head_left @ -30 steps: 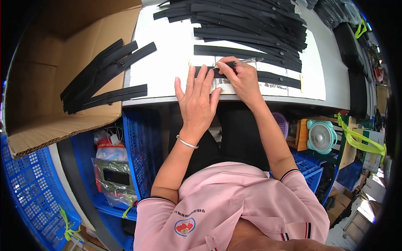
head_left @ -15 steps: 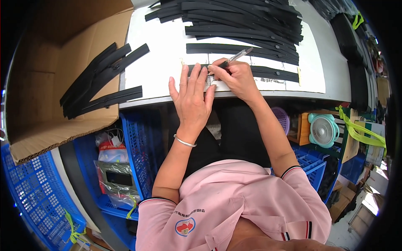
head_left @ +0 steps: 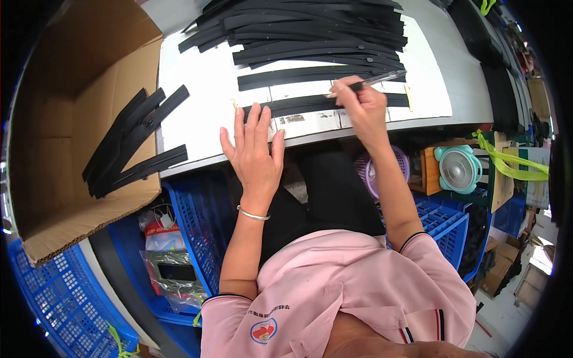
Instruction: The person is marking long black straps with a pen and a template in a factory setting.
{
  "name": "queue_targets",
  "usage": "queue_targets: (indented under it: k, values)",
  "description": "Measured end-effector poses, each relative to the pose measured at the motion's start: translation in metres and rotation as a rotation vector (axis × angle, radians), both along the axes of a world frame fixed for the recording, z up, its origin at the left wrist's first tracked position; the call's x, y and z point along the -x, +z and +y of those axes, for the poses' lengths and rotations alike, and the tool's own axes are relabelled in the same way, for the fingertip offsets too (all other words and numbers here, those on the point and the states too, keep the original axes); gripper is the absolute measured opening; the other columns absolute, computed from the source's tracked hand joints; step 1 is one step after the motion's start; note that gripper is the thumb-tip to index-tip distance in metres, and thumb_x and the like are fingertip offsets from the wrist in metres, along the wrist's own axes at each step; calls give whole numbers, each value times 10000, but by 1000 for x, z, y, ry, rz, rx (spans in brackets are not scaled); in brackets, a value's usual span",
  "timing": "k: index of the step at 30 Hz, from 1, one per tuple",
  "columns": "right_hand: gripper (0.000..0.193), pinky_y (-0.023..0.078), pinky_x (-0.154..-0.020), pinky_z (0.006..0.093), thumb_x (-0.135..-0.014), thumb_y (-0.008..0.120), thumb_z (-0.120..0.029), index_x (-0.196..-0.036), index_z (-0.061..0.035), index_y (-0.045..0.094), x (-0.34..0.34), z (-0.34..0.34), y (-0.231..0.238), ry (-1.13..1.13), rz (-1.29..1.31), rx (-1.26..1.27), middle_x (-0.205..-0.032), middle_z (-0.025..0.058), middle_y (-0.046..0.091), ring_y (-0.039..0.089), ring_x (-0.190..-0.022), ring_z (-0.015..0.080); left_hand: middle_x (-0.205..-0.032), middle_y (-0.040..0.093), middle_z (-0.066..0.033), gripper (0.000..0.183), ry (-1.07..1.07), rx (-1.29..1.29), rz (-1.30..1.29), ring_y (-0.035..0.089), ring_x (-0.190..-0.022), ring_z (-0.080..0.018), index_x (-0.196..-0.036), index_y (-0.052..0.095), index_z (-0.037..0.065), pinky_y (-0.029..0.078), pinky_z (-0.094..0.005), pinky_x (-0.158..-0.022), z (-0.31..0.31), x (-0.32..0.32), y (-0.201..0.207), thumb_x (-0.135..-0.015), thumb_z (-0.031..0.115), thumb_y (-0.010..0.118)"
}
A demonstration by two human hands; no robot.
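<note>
A flat black strip (head_left: 301, 105) lies lengthwise on the white board (head_left: 206, 89) near the table's front edge. My left hand (head_left: 255, 149) rests on its left end, fingers outstretched and apart. Farther right, my right hand (head_left: 368, 116) grips a pen (head_left: 385, 77) with a clear barrel and dark grip. The pen's tip is at the strip, right of its middle; whether it touches I cannot tell. Just beyond lies another black strip (head_left: 280, 77), parallel to the first. Behind that is a heap of similar strips (head_left: 310, 36). Dark marks and lines show on the board.
On the left, an open cardboard box (head_left: 113, 113) holds several black strips (head_left: 128, 134), some jutting over its edge onto the board. Blue plastic crates (head_left: 200, 238) stand below the table. At the right are a purple basket (head_left: 391, 170) and a small turquoise fan (head_left: 458, 169).
My right hand has moved right along the strip with the pen, away from my left hand. My left hand stays by the strip's left end. The whole view has shifted slightly.
</note>
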State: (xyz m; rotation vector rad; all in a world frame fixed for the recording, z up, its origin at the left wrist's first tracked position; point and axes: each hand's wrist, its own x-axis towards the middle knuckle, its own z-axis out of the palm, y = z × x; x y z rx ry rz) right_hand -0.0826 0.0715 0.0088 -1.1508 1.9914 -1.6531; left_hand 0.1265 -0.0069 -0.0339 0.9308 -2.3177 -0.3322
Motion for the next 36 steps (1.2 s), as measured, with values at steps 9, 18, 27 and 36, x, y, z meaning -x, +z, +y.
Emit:
queue_targets:
  k: [9,18,27,36]
  values:
    - [201,416,-551,216,-989,712,-173,-930,16,746,23,6,-14,-70,27,-75,-671,-3,667,538,-607,27,-1508,573,-91,487,-9,5,-35,406,-1499,-329,-1422,617,97,160,-574,-1235,-1,-2,-1,-965,233,720]
    - [214,431,-527,291,-953,734,-242,-888,-41,773,27,3,-30,-96,259,-103,-606,62,623,571,-513,152,-1532,540,-113,497,-5,-21,-8,390,-1504,-330,-1439,592,79,176,-576,-1240,4,5,7,-975,213,709]
    - [213,433,-516,304,-943,749,-243,-864,-46,764,27,0,-31,-111,312,-63,-620,68,636,584,-513,169,-1087,671,-81,177,-209,-89,250,605,-1042,-287,-1041,740,34,440,-432,-943,13,87,16,-870,75,764]
    - [290,433,-497,276,-927,749,-213,-760,23,725,34,11,-34,49,96,-8,-628,70,673,592,-530,103,-990,667,-28,115,-179,-123,280,600,-983,-251,-913,727,68,423,-387,-891,11,93,15,-822,67,797]
